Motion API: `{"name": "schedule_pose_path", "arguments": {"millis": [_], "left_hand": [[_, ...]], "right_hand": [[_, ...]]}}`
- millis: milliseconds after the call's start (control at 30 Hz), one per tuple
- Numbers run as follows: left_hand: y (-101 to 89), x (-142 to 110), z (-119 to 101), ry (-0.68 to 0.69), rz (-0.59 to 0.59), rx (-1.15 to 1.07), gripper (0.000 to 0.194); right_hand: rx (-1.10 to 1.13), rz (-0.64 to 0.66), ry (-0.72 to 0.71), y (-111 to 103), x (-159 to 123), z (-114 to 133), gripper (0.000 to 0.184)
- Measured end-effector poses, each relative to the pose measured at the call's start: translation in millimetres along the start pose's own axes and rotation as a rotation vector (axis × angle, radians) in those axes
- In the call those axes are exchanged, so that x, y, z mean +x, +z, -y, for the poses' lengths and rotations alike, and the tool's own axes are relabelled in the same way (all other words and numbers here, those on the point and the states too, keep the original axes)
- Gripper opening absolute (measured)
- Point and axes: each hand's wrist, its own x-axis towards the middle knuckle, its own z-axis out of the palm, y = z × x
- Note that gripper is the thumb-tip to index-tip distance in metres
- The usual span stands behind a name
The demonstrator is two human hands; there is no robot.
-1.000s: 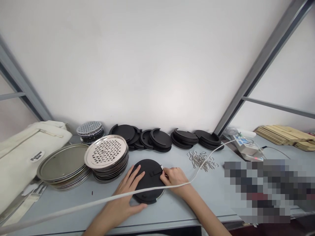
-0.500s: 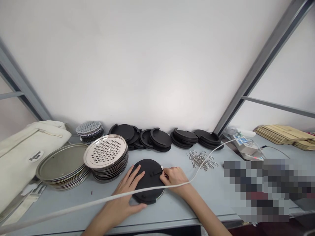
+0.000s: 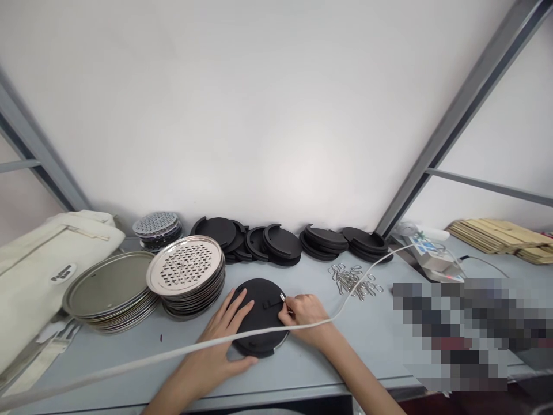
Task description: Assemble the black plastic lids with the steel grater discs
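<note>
A round black plastic disc lies flat on the table in front of me, with raised bits on its upper face and a thin metal rim showing at its lower right. My left hand rests along its left side, fingers spread and pressing on it. At the right edge, my right hand pinches a small bent wire clip against the disc. Most of that clip is hidden by the fingers. More wire clips lie in a loose pile beyond my right hand.
Stacks of perforated metal grater discs and plain metal discs stand at left, beside a cream bag. Several black discs line the wall. A white cable crosses in front of my hands. Flattened cardboard lies far right.
My right hand has shifted very slightly left with the wire clip, further over the disc's edge. The left hand and the disc stay in place.
</note>
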Motion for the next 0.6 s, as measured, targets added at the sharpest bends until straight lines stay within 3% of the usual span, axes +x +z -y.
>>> {"name": "schedule_pose_path", "arguments": {"millis": [167,400,600], "left_hand": [[-0.4,0.1,-1.1,-0.003,0.005,-0.001,0.085],[0.4,-0.1,-0.2,0.013,-0.014,-0.017,0.086],[-1.0,0.4,-1.3,0.008,0.0,-0.016,0.085]], "right_hand": [[0.078,-0.111,0.039,-0.7,0.6,-3.8,0.026],[0.371,-0.324,0.036,-4.3,3.1,-3.9,0.024],[0.515,-0.401,-0.048,2.2,5.3,-10.5,0.025]]}}
